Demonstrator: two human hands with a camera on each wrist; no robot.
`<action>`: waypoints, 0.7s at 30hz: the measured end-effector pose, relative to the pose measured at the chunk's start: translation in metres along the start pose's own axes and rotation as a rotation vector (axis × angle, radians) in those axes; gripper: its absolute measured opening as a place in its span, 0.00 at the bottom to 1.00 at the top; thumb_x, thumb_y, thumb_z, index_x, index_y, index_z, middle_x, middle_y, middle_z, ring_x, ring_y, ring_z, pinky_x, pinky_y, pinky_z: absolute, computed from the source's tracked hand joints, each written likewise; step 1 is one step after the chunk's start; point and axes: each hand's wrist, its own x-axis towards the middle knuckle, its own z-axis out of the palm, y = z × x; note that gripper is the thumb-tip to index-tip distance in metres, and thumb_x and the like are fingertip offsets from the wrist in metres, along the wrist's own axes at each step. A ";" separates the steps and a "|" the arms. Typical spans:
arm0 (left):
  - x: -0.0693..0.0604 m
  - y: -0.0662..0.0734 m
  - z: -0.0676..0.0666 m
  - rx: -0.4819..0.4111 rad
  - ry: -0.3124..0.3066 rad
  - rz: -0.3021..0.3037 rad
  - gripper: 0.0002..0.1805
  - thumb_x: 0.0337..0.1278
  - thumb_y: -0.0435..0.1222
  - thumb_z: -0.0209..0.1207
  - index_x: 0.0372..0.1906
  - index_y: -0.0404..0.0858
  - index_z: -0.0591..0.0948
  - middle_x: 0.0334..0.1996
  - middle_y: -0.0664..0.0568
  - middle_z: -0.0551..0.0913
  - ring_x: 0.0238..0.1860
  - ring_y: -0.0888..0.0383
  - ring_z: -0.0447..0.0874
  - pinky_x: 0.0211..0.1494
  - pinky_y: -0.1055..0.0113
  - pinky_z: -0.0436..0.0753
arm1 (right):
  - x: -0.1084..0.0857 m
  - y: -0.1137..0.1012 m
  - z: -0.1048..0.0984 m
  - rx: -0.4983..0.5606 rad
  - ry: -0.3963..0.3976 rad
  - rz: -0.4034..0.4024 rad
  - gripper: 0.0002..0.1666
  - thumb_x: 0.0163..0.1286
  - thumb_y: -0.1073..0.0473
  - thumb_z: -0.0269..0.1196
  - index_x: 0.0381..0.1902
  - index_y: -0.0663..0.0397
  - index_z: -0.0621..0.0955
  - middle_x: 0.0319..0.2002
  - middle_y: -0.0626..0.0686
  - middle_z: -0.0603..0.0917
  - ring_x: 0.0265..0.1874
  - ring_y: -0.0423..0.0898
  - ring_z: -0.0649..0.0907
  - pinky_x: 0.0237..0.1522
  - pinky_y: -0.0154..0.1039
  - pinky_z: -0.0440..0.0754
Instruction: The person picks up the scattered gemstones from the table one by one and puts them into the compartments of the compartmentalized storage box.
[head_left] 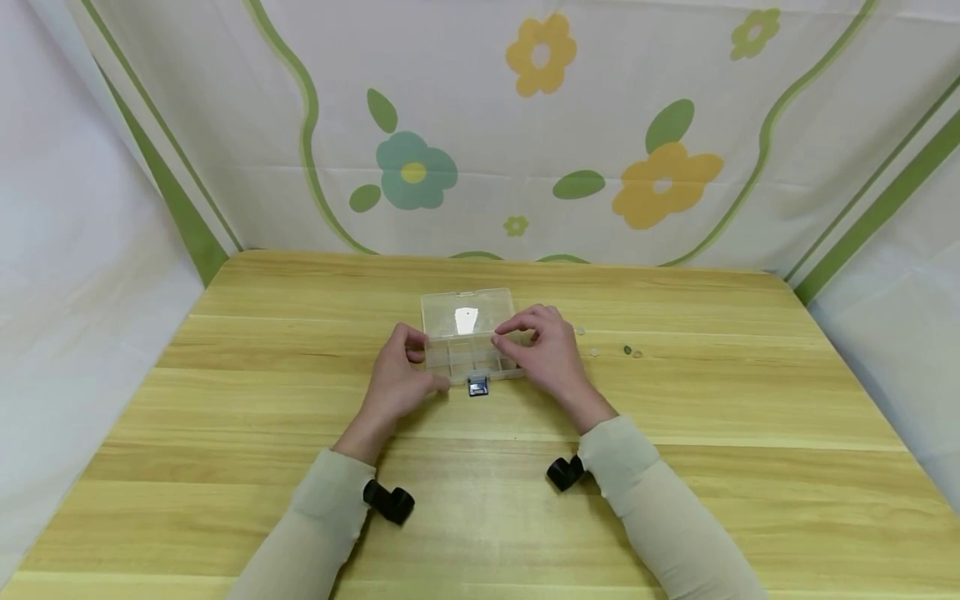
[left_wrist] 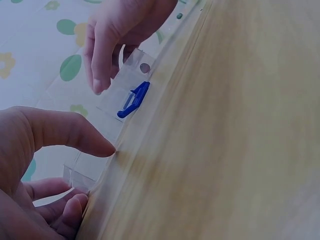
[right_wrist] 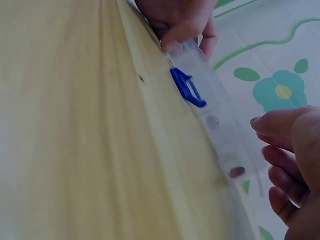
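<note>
A clear compartment box (head_left: 461,350) lies on the table with its lid (head_left: 442,312) raised at the back and a blue latch (head_left: 477,387) at its front. My left hand (head_left: 397,379) grips the box's left end, thumb at the front edge, fingers round the side. Over the right part of the box is my right hand (head_left: 547,354), thumb and index fingertips close together; I cannot tell whether something small is between them. In the right wrist view, a dark round piece (right_wrist: 237,172) and a clear round piece (right_wrist: 213,121) show in separate compartments.
Several small round pieces lie on the wooden table (head_left: 675,400) right of the box, among them a dark one (head_left: 627,350), a tan ring (head_left: 637,354) and a pale one (head_left: 581,331). A flower-patterned cloth (head_left: 480,125) hangs behind the table.
</note>
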 end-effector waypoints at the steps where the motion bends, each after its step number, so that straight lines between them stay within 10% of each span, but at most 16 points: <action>1: 0.000 0.000 0.000 -0.002 -0.001 -0.001 0.39 0.37 0.24 0.74 0.61 0.37 0.74 0.61 0.42 0.79 0.59 0.45 0.75 0.63 0.52 0.77 | 0.000 0.000 -0.003 -0.007 -0.003 -0.004 0.06 0.66 0.56 0.77 0.39 0.49 0.93 0.45 0.50 0.89 0.47 0.49 0.78 0.45 0.40 0.75; 21: 0.000 0.000 0.000 0.007 0.002 -0.007 0.39 0.37 0.24 0.74 0.61 0.37 0.74 0.61 0.42 0.79 0.59 0.45 0.75 0.62 0.52 0.77 | 0.007 0.029 -0.067 -0.151 -0.075 0.158 0.16 0.71 0.51 0.74 0.51 0.53 0.91 0.54 0.58 0.89 0.56 0.59 0.82 0.61 0.57 0.79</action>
